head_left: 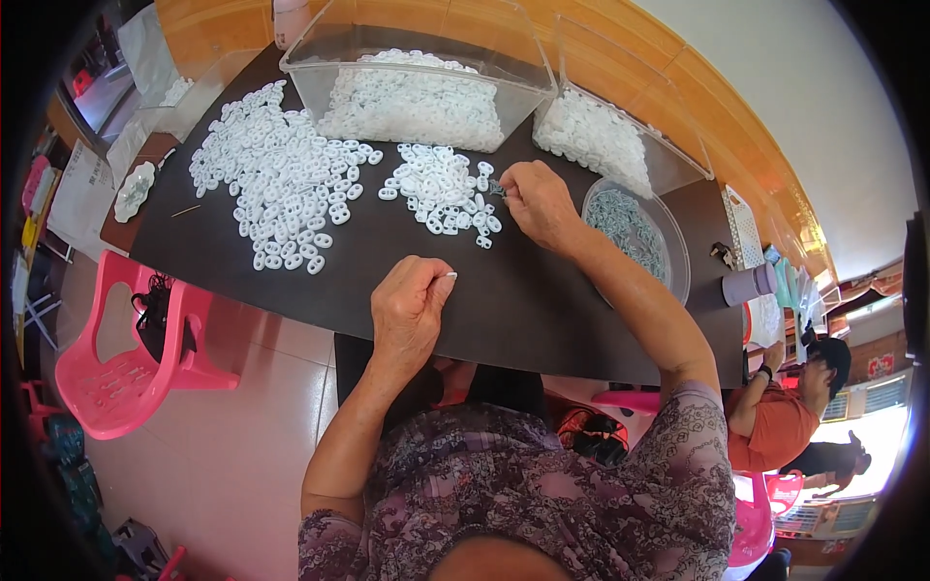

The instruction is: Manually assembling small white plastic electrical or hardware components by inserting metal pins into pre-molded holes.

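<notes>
My left hand (407, 302) is closed near the table's front edge, and a bit of a small white plastic piece (451, 276) shows between thumb and forefinger. Farther away, my right hand (542, 205) has its fingers drawn together at a little cluster of grey-green small parts (497, 188) on the table; whether one is pinched in them is hidden. Just left of those fingertips lies a small pile of white oval two-hole plastic pieces (436, 184). A larger pile of the same white pieces (281, 165) spreads over the table's left side.
Behind the piles stand a clear bin (528, 85) and a second clear bin (678, 160), both holding white pieces. A round clear tub (675, 242) of grey-green parts sits beside my right forearm. A purple cup (748, 286) and pink chair (136, 392) flank the dark table (542, 324). Two people are at right.
</notes>
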A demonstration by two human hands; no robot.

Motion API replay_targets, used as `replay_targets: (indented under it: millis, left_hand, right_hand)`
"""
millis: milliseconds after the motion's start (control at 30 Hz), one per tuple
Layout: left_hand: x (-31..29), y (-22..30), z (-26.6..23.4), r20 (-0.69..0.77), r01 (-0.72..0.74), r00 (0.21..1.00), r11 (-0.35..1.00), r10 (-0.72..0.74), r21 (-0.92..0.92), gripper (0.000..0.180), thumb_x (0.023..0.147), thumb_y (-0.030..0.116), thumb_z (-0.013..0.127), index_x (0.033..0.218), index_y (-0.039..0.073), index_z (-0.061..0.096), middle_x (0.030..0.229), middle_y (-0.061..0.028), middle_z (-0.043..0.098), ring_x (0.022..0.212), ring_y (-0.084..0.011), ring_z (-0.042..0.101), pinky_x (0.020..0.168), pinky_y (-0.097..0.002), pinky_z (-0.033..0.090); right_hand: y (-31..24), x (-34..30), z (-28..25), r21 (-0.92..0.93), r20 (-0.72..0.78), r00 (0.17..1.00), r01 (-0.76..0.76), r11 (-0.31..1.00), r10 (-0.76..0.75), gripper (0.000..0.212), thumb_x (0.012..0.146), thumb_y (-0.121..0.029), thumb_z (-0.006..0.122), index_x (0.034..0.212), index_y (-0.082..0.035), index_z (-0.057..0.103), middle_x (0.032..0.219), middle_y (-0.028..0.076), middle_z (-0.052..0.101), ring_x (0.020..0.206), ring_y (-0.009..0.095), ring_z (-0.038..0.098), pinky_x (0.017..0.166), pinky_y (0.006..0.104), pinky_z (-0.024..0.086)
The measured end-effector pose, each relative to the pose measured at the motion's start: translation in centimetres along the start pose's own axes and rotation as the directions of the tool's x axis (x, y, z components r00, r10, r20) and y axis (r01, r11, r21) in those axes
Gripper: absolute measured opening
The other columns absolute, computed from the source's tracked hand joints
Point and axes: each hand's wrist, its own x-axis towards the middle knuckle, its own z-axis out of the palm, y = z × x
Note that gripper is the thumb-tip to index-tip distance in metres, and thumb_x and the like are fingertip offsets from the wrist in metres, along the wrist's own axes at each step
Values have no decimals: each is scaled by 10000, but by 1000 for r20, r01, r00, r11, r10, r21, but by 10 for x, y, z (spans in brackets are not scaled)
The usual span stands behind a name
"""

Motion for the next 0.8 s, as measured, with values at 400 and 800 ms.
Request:
replay_targets:
  millis: [400, 800]
  left_hand:
    - [0, 0, 0, -8, -2, 1000, 1000, 2, -6, 79, 813, 45, 637, 824, -16, 588, 682, -47, 508, 598, -123, 473, 549, -246, 385]
    - [1, 1, 1, -7, 14, 1000, 1000, -15, -24, 66, 793, 19, 631, 816, -8, 575, 684, -65, 521, 609, -174, 499, 556, -280, 396]
  right_hand:
    - [3, 2, 1, -14, -2, 1000, -28, 1000, 28, 243, 685, 81, 592, 881, -57, 554, 752, 67, 544, 753, 254, 528, 656, 342, 436]
    - [-2, -19, -11, 13, 88, 996, -37, 999, 36, 145, 659, -13, 675, 781, -80, 634, 753, 61, 558, 764, 255, 524, 673, 359, 433]
